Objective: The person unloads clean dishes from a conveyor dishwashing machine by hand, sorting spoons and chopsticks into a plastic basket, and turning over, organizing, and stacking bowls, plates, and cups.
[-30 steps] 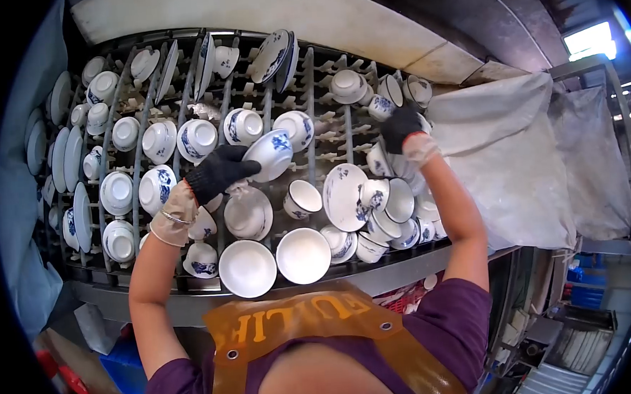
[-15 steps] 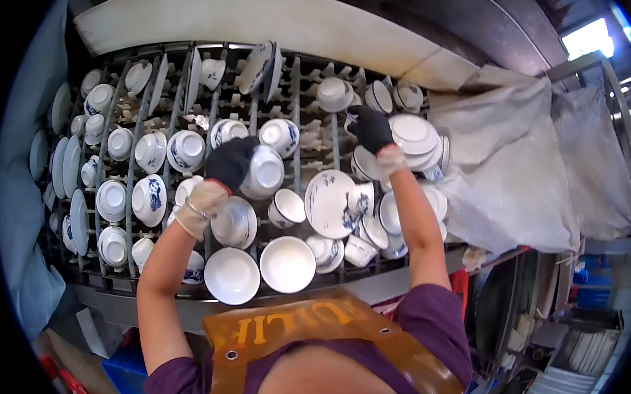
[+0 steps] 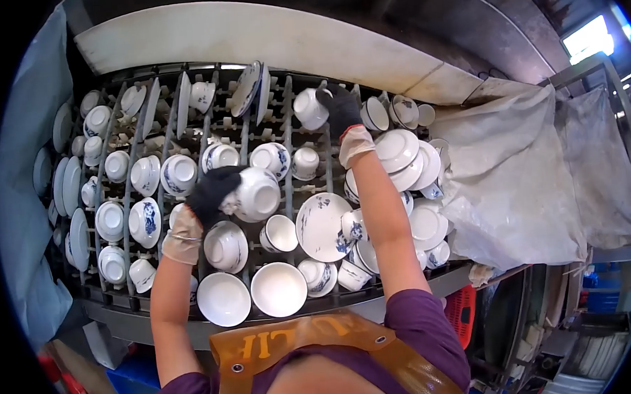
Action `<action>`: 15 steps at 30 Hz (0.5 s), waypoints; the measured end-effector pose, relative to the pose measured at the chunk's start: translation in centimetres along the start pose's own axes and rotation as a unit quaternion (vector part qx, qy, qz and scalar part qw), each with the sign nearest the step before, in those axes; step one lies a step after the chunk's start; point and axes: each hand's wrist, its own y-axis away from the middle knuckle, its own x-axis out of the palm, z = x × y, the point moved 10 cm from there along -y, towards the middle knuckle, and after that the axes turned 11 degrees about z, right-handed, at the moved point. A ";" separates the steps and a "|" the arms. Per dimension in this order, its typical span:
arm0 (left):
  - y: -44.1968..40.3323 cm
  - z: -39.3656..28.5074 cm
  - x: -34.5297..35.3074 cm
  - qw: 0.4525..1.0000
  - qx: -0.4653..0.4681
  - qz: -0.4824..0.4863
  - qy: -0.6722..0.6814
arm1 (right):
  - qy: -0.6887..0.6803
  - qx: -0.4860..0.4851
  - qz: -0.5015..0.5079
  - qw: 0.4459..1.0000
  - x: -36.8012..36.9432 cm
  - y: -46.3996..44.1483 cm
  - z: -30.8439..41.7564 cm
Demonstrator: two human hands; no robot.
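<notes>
My left hand (image 3: 215, 195), in a black glove with a pale cuff, grips the edge of an upturned white bowl (image 3: 258, 194) above the rack. Farther back, my right hand (image 3: 341, 110), gloved alike, has its fingers on a white bowl (image 3: 311, 109). Two white bowls (image 3: 279, 289) stand mouth up at the near edge. Between them and my left hand lie a tilted bowl (image 3: 226, 247) and a small cup (image 3: 280, 233). A large patterned plate (image 3: 322, 226) is beneath my right forearm. Upturned bowls (image 3: 179, 175) sit in rows on the left.
Slotted rack bars (image 3: 287, 138) run front to back. Upright plates (image 3: 78, 238) line the far left. Stacked plates (image 3: 399, 150) and bowls crowd the right, beside a hanging plastic sheet (image 3: 514, 179). A red basket (image 3: 463, 314) shows below the rack's near edge.
My left hand has come slightly nearer with its bowl. My right hand has moved left and taken hold of a white bowl. The rack and dishes appear shifted left and lower in view.
</notes>
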 end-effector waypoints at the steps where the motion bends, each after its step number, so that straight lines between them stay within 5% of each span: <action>1: 0.4 -0.8 -0.6 1.000 0.004 -0.008 0.006 | 0.077 0.009 -0.006 0.997 -0.9 0.7 2.7; 4: 1.1 0.3 -1.2 0.997 -0.013 -0.050 -0.059 | 0.187 0.074 -0.072 0.977 -4.6 2.1 1.5; 6: 1.2 1.1 -1.5 0.987 -0.028 -0.090 -0.130 | 0.443 0.006 -0.175 0.880 -7.0 4.4 3.7; 9: 2.7 -3.6 -0.1 0.849 0.095 -0.227 -0.468 | 0.357 0.045 -0.133 0.923 -10.0 4.1 -2.6; 13: 2.3 -6.4 3.9 0.826 0.005 -0.163 -0.539 | 0.343 0.051 -0.155 0.925 -15.3 4.0 -2.1; 14: 2.6 -7.5 5.6 0.841 0.043 -0.118 -0.527 | 0.318 0.041 -0.193 0.927 -15.9 5.4 0.1; 15: 3.0 -7.9 7.8 0.845 0.127 -0.068 -0.515 | 0.416 -0.014 -0.129 0.900 -14.2 5.5 1.9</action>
